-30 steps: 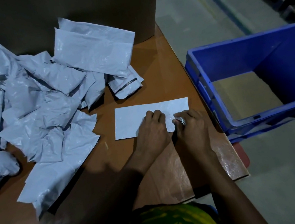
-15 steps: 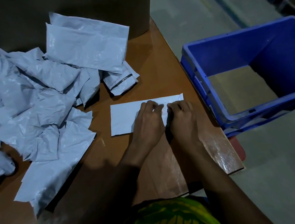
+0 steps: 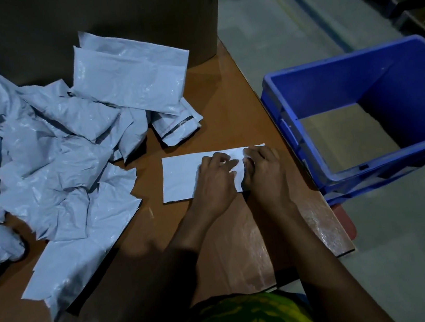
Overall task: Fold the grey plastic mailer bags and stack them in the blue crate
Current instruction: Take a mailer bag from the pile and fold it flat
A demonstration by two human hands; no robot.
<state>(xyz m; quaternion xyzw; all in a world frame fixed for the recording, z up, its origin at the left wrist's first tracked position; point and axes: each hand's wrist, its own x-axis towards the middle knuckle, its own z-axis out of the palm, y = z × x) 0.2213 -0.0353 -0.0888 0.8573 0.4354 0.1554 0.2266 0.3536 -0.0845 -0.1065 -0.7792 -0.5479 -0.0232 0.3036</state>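
- Loose mailer bags [image 3: 49, 156]: a heap of thin, glossy grey plastic, creased and crumpled, some with a dark seal strip. It lies well to the left of the left hand and spreads to the picture's left edge.
- Cardboard box [image 3: 105, 25]: a tall, matt brown wall beyond the heap, on the far side of both hands.
- Table [image 3: 224, 99]: a smooth orange-brown top. Its near right corner, below the right wrist, is covered in wrinkled clear film.
- Folded mailer [image 3: 181, 177]: a flat, narrow grey rectangle with crisp edges, lying on the table under both hands. Its left half lies uncovered to the left of the left hand.
- Left hand [image 3: 215, 179]: knuckles up, fingers curled down onto the folded mailer, pinching a raised ridge of plastic.
- Right hand [image 3: 265, 172]: just beside the left, fingers likewise curled, pinching the same ridge from the other side. It hides the strip's right end.
- Garment [image 3: 255, 321]: green and yellow patterned cloth, below the forearms.
- Blue crate [image 3: 363, 117]: rigid moulded plastic, rectangular, with a flat brown bottom. It stands to the right of the right hand, past the table edge, on a grey floor [image 3: 410, 256].
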